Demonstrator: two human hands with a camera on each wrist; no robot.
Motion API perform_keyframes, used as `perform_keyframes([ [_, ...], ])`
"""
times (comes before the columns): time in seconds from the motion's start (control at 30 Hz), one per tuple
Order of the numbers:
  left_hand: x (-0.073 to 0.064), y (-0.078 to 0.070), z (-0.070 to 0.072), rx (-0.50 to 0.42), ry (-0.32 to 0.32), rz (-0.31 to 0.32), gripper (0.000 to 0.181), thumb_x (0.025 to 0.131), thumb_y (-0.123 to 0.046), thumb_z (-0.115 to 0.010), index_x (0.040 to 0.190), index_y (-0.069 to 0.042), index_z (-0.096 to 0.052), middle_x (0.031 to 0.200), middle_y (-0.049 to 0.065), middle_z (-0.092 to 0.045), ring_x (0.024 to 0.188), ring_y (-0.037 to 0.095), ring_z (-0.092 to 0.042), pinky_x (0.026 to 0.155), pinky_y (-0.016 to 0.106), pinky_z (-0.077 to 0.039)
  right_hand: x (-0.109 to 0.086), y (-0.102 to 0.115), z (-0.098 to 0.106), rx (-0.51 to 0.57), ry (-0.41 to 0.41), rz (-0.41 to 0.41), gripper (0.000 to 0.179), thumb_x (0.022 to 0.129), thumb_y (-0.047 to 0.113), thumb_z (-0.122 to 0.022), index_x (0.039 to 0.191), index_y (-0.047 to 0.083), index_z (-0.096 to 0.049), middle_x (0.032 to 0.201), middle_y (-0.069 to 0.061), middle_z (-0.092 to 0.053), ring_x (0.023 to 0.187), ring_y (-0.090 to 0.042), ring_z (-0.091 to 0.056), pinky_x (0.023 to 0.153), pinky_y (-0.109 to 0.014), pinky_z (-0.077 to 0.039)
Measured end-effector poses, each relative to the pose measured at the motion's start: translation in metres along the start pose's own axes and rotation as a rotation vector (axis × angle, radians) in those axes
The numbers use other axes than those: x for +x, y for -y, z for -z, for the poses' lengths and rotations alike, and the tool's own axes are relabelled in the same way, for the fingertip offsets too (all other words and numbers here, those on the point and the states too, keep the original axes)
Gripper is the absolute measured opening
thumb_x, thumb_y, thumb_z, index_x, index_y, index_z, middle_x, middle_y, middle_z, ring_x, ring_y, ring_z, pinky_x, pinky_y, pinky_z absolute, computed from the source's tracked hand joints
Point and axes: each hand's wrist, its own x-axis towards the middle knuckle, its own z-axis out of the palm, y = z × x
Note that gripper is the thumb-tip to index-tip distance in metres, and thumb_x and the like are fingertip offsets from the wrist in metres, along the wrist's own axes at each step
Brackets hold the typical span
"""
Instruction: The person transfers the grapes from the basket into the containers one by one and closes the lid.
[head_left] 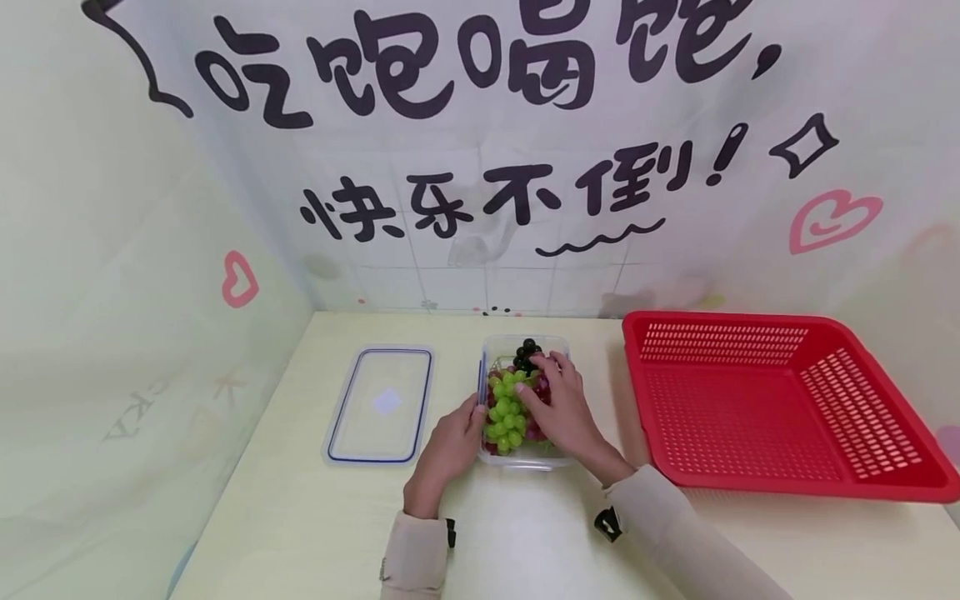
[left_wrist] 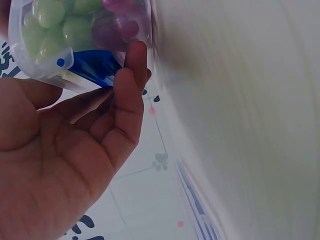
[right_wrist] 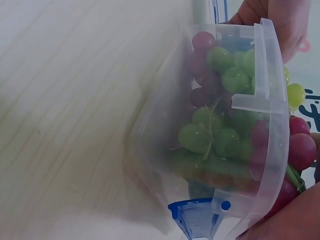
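A clear plastic food container [head_left: 525,461] with blue side latches holds several bunches of grapes. Green grapes [head_left: 506,417] lie along its left, red grapes [head_left: 542,385] show beside them, and dark grapes [head_left: 528,350] sit at the back. My left hand [head_left: 453,442] grips the left wall; in the left wrist view its fingertips lie against the blue latch [left_wrist: 97,67]. My right hand [head_left: 566,412] reaches over the right rim and rests on the grapes, thumb by the green ones and fingers spread toward the dark ones. Its palm side is hidden.
A clear lid [head_left: 378,408] with a blue seal lies flat on the table [head_left: 300,533], left of the container. To the right stands a large red plastic basket [head_left: 750,417]. A printed cloth [head_left: 450,283] hangs behind the table.
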Motion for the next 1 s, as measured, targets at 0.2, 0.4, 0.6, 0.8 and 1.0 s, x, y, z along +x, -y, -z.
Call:
perform_keyframes([
  [0.2,-0.002,0.001,0.002,-0.010,-0.015,0.013,0.052,0.109,-0.031,-0.033,0.154,-0.005,-0.035,0.147,0.020,-0.050,0.136,0.038,-0.046,0.107,0.054,-0.039,0.000,-0.001,0.004,0.042,-0.007,-0.003,0.055,0.099,0.034,-0.059,0.147,0.009,-0.045,0.159,-0.021,-0.026,0.146,-0.043,-0.022,0.108,-0.070,-0.026],
  [0.4,-0.004,0.001,0.002,-0.004,-0.019,0.002,0.050,0.109,-0.029,-0.034,0.153,-0.004,-0.036,0.139,0.023,-0.056,0.125,0.040,-0.055,0.098,0.053,-0.046,-0.001,0.000,0.011,0.076,-0.021,0.015,0.051,0.100,0.029,-0.059,0.143,0.005,-0.048,0.152,-0.019,-0.038,0.143,-0.039,-0.031,0.113,-0.061,-0.028],
  [0.6,-0.007,0.000,0.008,0.032,-0.037,0.025,0.051,0.109,-0.029,-0.036,0.152,-0.001,-0.037,0.134,0.021,-0.060,0.125,0.038,-0.055,0.104,0.054,-0.042,0.000,0.001,0.014,0.107,-0.043,0.002,0.049,0.101,0.028,-0.058,0.142,0.004,-0.048,0.145,-0.016,-0.046,0.136,-0.034,-0.042,0.112,-0.056,-0.033],
  [0.8,-0.014,0.005,0.025,0.050,-0.098,0.053,0.051,0.108,-0.029,-0.041,0.150,-0.001,-0.040,0.129,0.020,-0.063,0.112,0.035,-0.063,0.096,0.053,-0.048,-0.001,0.004,0.015,0.124,-0.068,-0.034,0.049,0.101,0.029,-0.057,0.141,0.004,-0.047,0.140,-0.018,-0.049,0.131,-0.034,-0.046,0.109,-0.054,-0.037],
  [1.0,-0.024,0.014,0.045,0.046,-0.151,0.086,0.052,0.107,-0.030,-0.043,0.151,-0.003,-0.038,0.126,0.017,-0.065,0.095,0.023,-0.069,0.086,0.047,-0.051,-0.002,0.006,0.017,0.149,-0.061,-0.104,0.051,0.103,0.035,-0.052,0.144,0.007,-0.044,0.140,-0.016,-0.048,0.131,-0.032,-0.046,0.111,-0.053,-0.036],
])
